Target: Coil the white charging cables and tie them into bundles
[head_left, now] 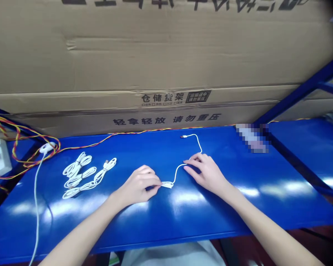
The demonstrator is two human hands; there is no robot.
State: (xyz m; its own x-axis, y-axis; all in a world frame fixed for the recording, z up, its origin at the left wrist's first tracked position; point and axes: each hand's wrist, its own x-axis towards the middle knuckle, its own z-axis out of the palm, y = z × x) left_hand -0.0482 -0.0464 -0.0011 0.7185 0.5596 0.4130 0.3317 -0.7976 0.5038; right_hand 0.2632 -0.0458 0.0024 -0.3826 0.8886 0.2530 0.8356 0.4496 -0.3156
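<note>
A thin white cable point(180, 169) lies on the blue steel shelf top point(188, 221), with a small connector point(183, 136) at its far end. My left hand point(140, 184) pinches a doubled, folded stretch of this cable point(166, 184) between thumb and fingertips. Further along, my right hand point(204, 171) holds the cable between thumb and fingers, and that short length is hidden under them. Beyond my right fingers, the cable curves up and back toward the connector.
Several bundled white cables point(84, 175) lie left of my hands. A white plug with a trailing cord point(46, 148) sits at the left, near a twisted red-and-yellow wire point(108, 137). A large cardboard carton point(155, 55) stands behind. A pixelated object point(251, 138) lies at the back right.
</note>
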